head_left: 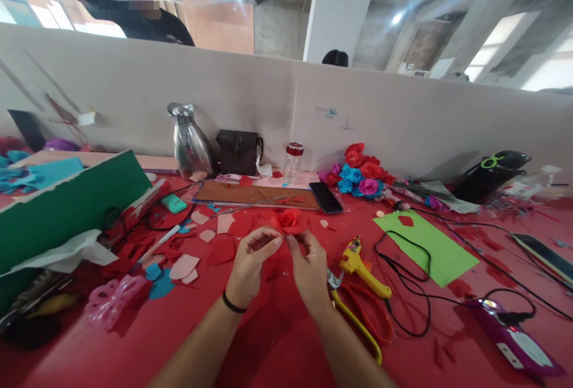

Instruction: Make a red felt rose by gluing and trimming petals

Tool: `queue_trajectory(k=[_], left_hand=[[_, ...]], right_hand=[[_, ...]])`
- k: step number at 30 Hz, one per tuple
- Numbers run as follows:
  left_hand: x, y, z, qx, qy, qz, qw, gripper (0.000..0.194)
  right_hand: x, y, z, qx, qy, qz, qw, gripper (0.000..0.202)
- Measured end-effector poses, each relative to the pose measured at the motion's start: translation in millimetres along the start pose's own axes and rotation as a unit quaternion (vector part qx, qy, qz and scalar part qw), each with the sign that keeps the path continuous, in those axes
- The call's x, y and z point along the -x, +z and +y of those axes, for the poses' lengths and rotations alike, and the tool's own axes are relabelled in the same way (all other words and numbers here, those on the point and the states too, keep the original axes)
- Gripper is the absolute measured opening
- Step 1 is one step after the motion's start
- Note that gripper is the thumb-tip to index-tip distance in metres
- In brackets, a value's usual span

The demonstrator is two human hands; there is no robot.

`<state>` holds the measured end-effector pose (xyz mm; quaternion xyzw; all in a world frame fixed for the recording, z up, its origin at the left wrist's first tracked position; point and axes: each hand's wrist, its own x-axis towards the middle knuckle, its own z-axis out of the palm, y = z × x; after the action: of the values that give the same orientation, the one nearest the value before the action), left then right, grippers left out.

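A red handmade rose (287, 219) is held above the middle of the red table (268, 352), its petals facing up. My left hand (254, 259) pinches the flower's left lower edge between thumb and fingers. On the right side, my right hand (308, 262) grips its base the same way. Both hands are closed, and the fingers hide the underside of the rose. Just right of my right hand lie a yellow glue gun (362, 265) with a black cord and pliers (353, 310) with one yellow and one red handle.
Red and pink petal cutouts (183, 267) lie scattered to the left, beside a green board (76, 197). Behind are a steel jug (190, 143), a glass jar (293, 164), a phone (326, 197) and paper flowers (364, 173). Cords cross a lime sheet (430, 251) near a purple power strip (514, 334).
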<state>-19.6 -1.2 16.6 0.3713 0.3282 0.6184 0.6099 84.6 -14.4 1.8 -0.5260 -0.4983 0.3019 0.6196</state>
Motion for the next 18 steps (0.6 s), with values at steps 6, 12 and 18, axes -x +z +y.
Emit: queue_trajectory(k=[6, 12, 18], left_hand=[[3, 3.4, -3, -0.047, 0.024, 0.022, 0.998, 0.017], [-1, -2.4, -3, -0.088, 0.059, 0.025, 0.994, 0.014], [-5, -5.7, 0, -0.129, 0.116, 0.033, 0.984, 0.019]], right_hand=[[0, 1, 3, -0.023, 0.006, -0.017, 1.000, 0.017], [-1, 2, 10, -0.042, 0.001, -0.042, 0.998, 0.014], [0, 3, 12, -0.066, -0.010, -0.050, 0.997, 0.014]])
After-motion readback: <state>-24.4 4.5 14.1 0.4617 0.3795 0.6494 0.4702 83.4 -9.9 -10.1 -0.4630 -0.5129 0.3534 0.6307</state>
